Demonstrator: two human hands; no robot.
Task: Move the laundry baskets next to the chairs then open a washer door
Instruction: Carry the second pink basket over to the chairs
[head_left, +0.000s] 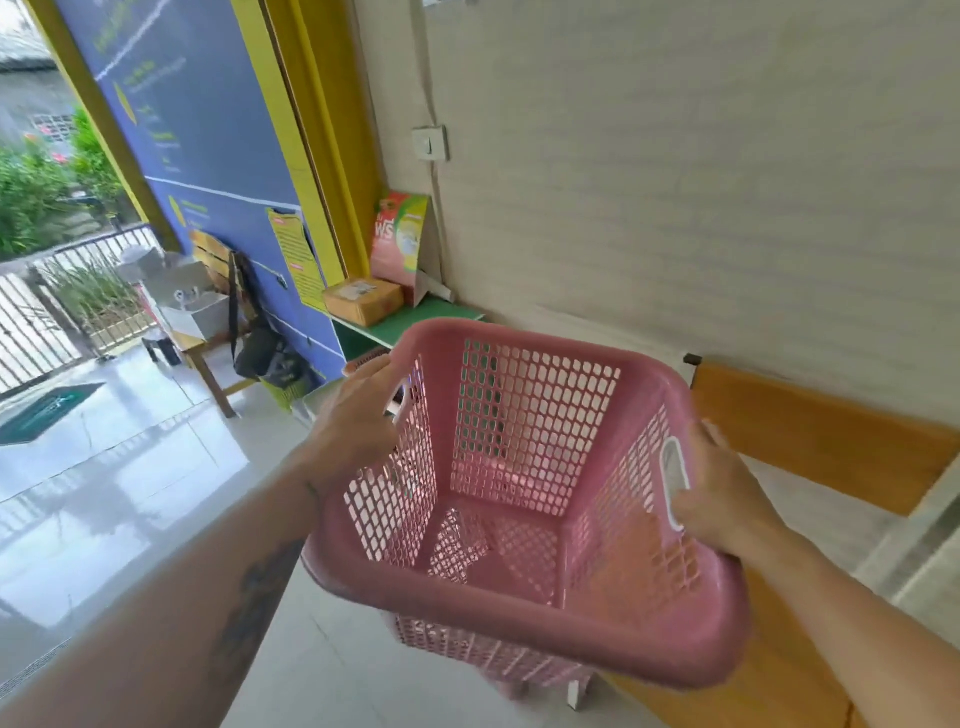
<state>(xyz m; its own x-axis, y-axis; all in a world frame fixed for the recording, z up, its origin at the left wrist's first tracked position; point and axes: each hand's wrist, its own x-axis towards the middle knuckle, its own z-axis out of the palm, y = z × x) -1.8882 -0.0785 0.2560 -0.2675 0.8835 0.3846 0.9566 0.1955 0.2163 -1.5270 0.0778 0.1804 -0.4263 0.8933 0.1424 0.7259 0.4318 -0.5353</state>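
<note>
A pink perforated laundry basket (524, 613) hangs in the air in front of me, empty and tilted, above the pale tiled floor. My left hand (358, 415) grips its left handle and my right hand (722, 493) grips its right handle slot. A wooden bench-like chair (826, 441) stands against the beige wall just right of the basket. A second wooden chair (213, 322) stands farther off on the left by the blue wall. No washer is in view.
A green shelf (410, 322) behind the basket holds a cardboard box (363, 300) and a detergent pack (397, 239). A black bag (260, 348) hangs on the far chair. A dark doormat (47, 410) and a metal gate (47, 317) lie left.
</note>
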